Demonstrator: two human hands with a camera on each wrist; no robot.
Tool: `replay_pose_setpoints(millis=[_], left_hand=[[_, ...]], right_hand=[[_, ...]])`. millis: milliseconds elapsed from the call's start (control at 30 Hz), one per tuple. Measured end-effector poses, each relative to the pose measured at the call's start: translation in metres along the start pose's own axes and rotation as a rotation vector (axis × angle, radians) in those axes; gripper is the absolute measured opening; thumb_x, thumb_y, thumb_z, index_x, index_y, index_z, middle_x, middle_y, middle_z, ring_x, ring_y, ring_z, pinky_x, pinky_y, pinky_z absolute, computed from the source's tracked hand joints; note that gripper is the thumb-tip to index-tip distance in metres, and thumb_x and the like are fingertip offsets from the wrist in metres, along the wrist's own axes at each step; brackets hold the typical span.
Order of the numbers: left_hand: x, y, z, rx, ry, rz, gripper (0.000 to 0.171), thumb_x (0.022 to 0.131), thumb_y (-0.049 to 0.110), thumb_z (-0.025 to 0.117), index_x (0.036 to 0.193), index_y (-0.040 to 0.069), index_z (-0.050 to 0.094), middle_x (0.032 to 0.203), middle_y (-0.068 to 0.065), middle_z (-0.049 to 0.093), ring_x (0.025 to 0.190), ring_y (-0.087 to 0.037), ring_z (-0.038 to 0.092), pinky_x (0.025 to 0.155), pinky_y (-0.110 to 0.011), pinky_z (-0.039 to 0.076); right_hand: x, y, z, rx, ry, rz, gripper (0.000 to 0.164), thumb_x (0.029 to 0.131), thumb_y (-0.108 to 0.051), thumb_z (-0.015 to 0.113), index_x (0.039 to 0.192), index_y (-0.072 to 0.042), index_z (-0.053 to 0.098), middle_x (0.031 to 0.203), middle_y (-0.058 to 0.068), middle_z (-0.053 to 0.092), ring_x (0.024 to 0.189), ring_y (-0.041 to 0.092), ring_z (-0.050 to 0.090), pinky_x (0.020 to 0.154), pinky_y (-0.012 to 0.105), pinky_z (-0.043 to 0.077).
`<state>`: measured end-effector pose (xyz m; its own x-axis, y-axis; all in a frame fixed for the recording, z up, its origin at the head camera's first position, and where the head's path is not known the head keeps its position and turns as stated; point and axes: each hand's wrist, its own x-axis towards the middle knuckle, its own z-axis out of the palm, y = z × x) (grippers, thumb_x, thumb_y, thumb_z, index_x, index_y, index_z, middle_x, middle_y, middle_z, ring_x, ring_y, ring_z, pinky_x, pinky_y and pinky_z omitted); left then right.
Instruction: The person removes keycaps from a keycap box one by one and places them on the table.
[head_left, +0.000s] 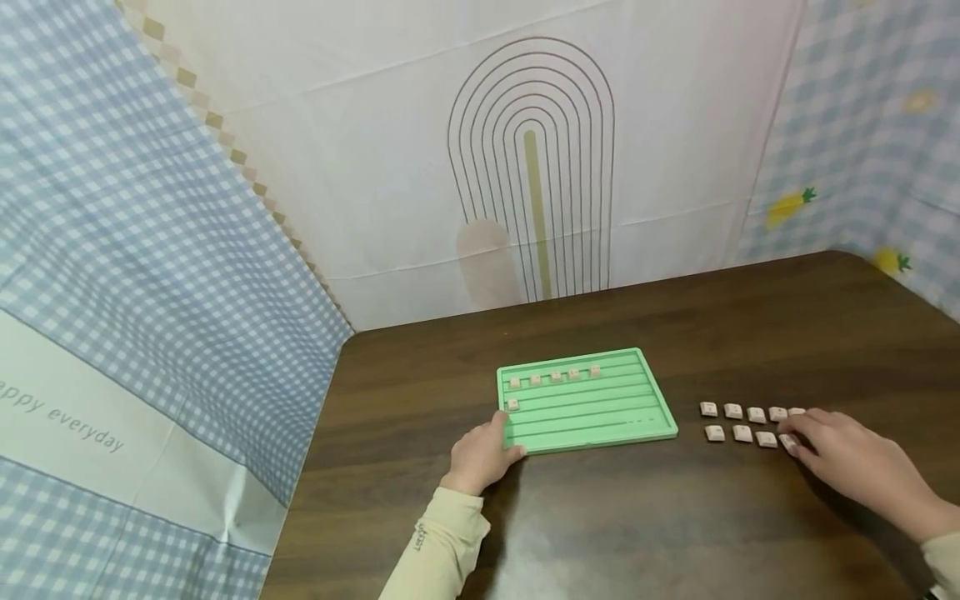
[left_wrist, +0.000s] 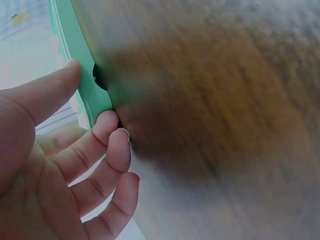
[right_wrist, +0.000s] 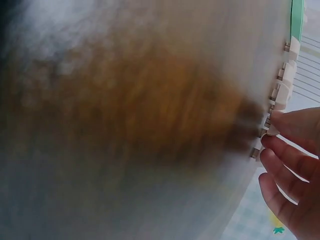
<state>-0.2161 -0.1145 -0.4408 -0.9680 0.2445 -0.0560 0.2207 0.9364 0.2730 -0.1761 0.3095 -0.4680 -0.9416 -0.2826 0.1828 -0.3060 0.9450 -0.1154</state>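
Note:
My left hand (head_left: 480,457) grips the near left corner of a green ridged tray (head_left: 585,421). In the left wrist view its thumb lies along one side of the green tray edge (left_wrist: 75,45) and the fingertips on the other. Several cream keycaps (head_left: 556,377) stand in the tray's top row, and a single keycap (head_left: 513,404) sits at the left of the row below. Off to the right, my right hand (head_left: 862,462) pinches a keycap (head_left: 788,443) at the end of the nearer row of loose ones. Its thumb and index finger close on that keycap (right_wrist: 273,130) in the right wrist view.
Loose keycaps (head_left: 742,433) lie in two rows on the dark wooden table (head_left: 420,375), right of the tray. Part of the farther row's last keycap is behind my right fingers. A printed cloth (head_left: 375,167) hangs behind the table, and checked cloth (head_left: 187,250) hangs at the left.

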Motion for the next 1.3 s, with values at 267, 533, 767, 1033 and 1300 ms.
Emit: replay_pose_setpoints(millis=[267, 533, 767, 1033, 1300], left_hand=[[-0.001, -0.001, 0.0, 0.001, -0.005, 0.0, 0.055, 0.082, 0.037, 0.066, 0.125, 0.007, 0.048, 0.089, -0.013, 0.07, 0.066, -0.024, 0.062, 0.052, -0.038, 0.048], [-0.004, -0.004, 0.0, 0.006, 0.009, 0.004, 0.055, 0.082, 0.036, 0.066, 0.125, 0.006, 0.049, 0.089, -0.013, 0.07, 0.065, -0.024, 0.062, 0.052, -0.038, 0.049], [-0.002, -0.002, 0.001, 0.013, 0.028, 0.023, 0.054, 0.081, 0.036, 0.066, 0.123, 0.006, 0.05, 0.085, -0.012, 0.07, 0.062, -0.022, 0.061, 0.05, -0.036, 0.048], [-0.001, -0.001, 0.001, 0.032, 0.022, 0.008, 0.054, 0.081, 0.037, 0.066, 0.122, 0.005, 0.05, 0.088, -0.013, 0.071, 0.065, -0.023, 0.063, 0.052, -0.037, 0.05], [0.0, -0.001, 0.003, 0.056, 0.02, -0.002, 0.052, 0.082, 0.039, 0.066, 0.12, 0.007, 0.051, 0.084, -0.011, 0.07, 0.062, -0.024, 0.062, 0.05, -0.038, 0.049]], right_hand=[[0.001, -0.001, -0.002, 0.014, -0.029, 0.029, 0.013, 0.073, -0.008, 0.071, 0.084, -0.005, 0.065, 0.077, 0.009, 0.065, 0.065, 0.022, 0.058, 0.054, 0.041, 0.05], [0.042, -0.035, -0.036, 0.118, -0.035, 0.028, 0.027, 0.082, -0.017, 0.065, 0.106, -0.004, 0.063, 0.101, 0.021, 0.066, 0.087, 0.036, 0.06, 0.063, 0.051, 0.05], [0.109, -0.112, -0.024, 0.26, 0.011, -0.144, 0.026, 0.085, -0.019, 0.062, 0.109, -0.009, 0.064, 0.111, 0.015, 0.066, 0.103, 0.034, 0.057, 0.08, 0.055, 0.048], [0.159, -0.19, 0.03, 0.303, -0.031, -0.281, 0.021, 0.084, -0.018, 0.063, 0.103, -0.01, 0.066, 0.106, 0.009, 0.068, 0.1, 0.026, 0.06, 0.083, 0.047, 0.05], [0.177, -0.233, 0.054, 0.23, -0.006, -0.273, 0.018, 0.085, -0.017, 0.061, 0.102, -0.01, 0.063, 0.102, 0.008, 0.066, 0.095, 0.025, 0.06, 0.08, 0.044, 0.051]])
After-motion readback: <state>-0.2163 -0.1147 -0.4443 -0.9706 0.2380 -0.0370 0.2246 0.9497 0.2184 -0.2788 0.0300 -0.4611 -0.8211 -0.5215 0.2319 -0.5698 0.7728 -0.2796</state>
